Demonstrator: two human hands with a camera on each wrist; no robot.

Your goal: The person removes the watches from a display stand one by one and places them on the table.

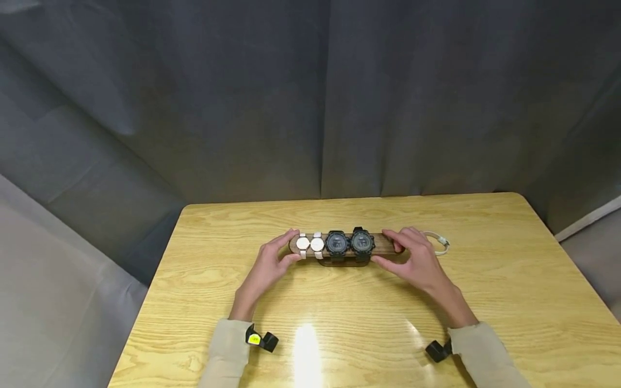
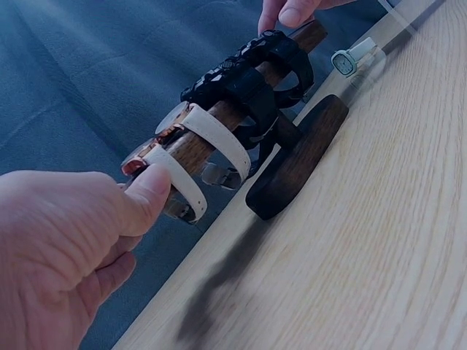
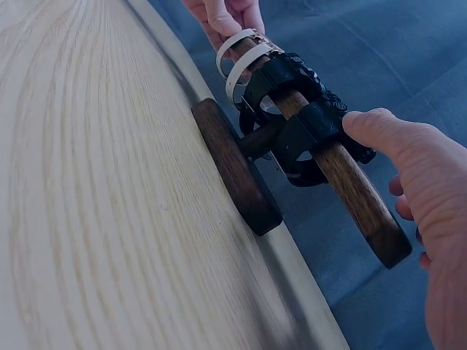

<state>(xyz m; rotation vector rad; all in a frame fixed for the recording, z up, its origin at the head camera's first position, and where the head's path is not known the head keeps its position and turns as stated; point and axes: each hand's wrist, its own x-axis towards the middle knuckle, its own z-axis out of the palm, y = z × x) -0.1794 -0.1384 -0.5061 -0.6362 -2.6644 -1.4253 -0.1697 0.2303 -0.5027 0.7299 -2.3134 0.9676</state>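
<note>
A dark wooden watch stand (image 1: 385,246) carries several watches along its horizontal bar. Toward the left end sit two watches with white straps, an outer white watch (image 1: 303,244) and an inner white watch (image 1: 317,244). Beside them are a black digital watch (image 1: 337,243) and the rightmost black watch (image 1: 361,243). My left hand (image 1: 268,265) pinches the outer white watch, thumb on its strap. With thumb and forefinger, my right hand (image 1: 421,263) holds the rightmost black watch at its side; its far fingers are partly hidden in the right wrist view.
Past my right hand, another watch with a pale strap (image 1: 445,243) lies on the wooden table (image 1: 218,237). The stand's oval base (image 2: 299,164) rests on the tabletop. A dark curtain (image 1: 252,108) hangs behind the table's far edge.
</note>
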